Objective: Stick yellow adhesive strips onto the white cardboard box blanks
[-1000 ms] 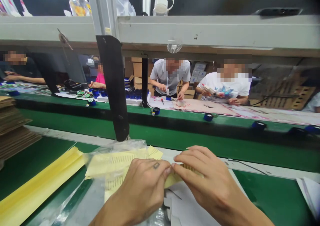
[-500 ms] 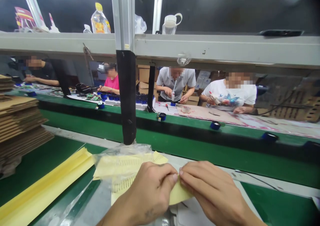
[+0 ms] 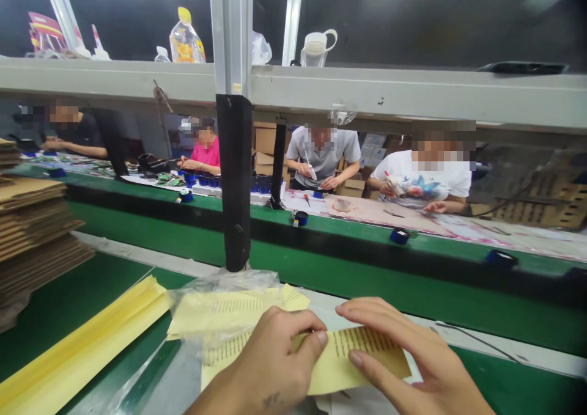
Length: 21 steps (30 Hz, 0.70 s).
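A yellow printed sheet [image 3: 337, 372] is pinched by its left part between the thumb and forefinger of my left hand [image 3: 275, 354]. My right hand [image 3: 413, 354] has its fingers apart around the sheet's right part, with the thumb tip on the printed face and the forefinger above the top edge. More yellow printed sheets [image 3: 238, 308] lie left of and behind my left hand, partly under clear plastic film [image 3: 197, 293].
A long folded yellow sheet [image 3: 87, 348] lies at left, beside stacked flat cardboard [image 3: 36, 238]. A black-wrapped post [image 3: 235, 183] stands ahead. Blue parts [image 3: 400, 236] sit on the green belt [image 3: 348, 268]. Several people work across it.
My right hand's fingers have spread from a pinch beside my left hand, and more of the sheet's printed face shows. The blue parts have shifted slightly right in view.
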Each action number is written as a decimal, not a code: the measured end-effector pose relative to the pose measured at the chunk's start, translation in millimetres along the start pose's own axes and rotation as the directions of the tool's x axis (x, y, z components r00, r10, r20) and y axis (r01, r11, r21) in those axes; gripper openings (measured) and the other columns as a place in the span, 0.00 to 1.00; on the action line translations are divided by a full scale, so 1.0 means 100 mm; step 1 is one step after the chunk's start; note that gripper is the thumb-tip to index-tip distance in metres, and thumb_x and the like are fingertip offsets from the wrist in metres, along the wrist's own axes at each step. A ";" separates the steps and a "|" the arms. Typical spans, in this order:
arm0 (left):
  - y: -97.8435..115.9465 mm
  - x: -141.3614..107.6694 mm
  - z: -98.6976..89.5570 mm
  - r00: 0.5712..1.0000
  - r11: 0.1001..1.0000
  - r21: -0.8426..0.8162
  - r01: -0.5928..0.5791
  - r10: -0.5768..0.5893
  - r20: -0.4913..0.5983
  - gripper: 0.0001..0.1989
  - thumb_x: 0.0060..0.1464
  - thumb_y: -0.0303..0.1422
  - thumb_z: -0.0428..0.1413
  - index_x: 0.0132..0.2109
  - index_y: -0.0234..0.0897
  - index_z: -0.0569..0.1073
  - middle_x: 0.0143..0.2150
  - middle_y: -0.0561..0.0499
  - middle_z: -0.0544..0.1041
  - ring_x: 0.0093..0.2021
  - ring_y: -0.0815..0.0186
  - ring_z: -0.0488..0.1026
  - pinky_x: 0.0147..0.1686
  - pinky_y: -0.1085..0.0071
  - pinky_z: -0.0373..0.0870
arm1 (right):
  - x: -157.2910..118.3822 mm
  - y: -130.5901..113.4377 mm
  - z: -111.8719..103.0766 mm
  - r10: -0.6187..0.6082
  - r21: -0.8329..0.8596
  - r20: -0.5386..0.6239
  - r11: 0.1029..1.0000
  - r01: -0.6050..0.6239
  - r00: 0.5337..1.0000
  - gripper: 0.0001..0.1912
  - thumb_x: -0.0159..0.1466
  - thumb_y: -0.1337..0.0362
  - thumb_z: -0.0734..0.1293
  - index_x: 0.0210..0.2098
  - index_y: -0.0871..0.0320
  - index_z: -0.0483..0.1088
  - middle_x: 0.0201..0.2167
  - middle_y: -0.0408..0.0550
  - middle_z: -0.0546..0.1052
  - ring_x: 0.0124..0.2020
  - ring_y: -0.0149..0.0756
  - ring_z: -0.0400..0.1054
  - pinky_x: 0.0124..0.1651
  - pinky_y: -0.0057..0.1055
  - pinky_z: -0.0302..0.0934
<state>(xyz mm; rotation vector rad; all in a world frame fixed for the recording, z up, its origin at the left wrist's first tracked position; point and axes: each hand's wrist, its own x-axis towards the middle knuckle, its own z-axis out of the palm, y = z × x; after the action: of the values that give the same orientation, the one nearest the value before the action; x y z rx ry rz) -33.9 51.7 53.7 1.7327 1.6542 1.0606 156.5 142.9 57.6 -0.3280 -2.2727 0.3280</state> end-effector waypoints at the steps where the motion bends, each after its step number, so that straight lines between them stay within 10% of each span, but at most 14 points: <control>1: -0.01 -0.01 0.00 1.000 1.000 0.013 -0.002 0.002 0.000 0.15 0.62 0.36 0.47 0.37 0.39 0.78 0.33 0.52 0.80 0.33 0.65 0.73 0.36 0.71 0.65 | 0.00 0.01 0.01 -0.001 -0.025 0.017 1.000 0.002 1.000 0.18 0.62 0.65 0.70 0.52 0.51 0.70 0.46 0.45 0.79 0.48 0.33 0.75 0.50 0.22 0.71; 9: -0.04 -0.05 -0.01 1.000 0.999 0.045 0.004 -0.005 0.011 0.16 0.62 0.37 0.46 0.39 0.41 0.79 0.34 0.52 0.81 0.33 0.65 0.73 0.37 0.71 0.67 | 0.05 0.03 0.11 -0.184 -0.017 0.067 0.982 0.186 0.981 0.10 0.63 0.75 0.65 0.40 0.56 0.73 0.41 0.50 0.78 0.42 0.36 0.74 0.44 0.30 0.72; 17: -0.14 -0.05 0.03 0.998 0.998 0.036 0.059 -0.059 0.012 0.14 0.61 0.37 0.48 0.38 0.41 0.78 0.33 0.52 0.80 0.34 0.64 0.74 0.38 0.70 0.68 | -0.01 0.02 0.06 0.051 0.139 0.086 0.988 -0.063 0.995 0.04 0.63 0.66 0.69 0.34 0.51 0.71 0.40 0.44 0.80 0.43 0.36 0.77 0.43 0.24 0.73; 21: -0.16 -0.06 0.04 0.998 0.997 0.051 0.059 -0.061 0.031 0.15 0.62 0.37 0.47 0.40 0.41 0.78 0.35 0.51 0.80 0.35 0.63 0.74 0.38 0.69 0.69 | -0.01 0.05 0.06 0.093 0.051 0.051 0.994 -0.096 0.994 0.14 0.61 0.62 0.72 0.47 0.47 0.72 0.43 0.43 0.81 0.44 0.35 0.77 0.45 0.22 0.73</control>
<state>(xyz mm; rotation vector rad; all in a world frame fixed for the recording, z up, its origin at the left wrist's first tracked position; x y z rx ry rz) -39.3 48.3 37.0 1.7112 1.7153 0.9664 153.6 146.5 51.0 -0.4049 -2.2957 0.4487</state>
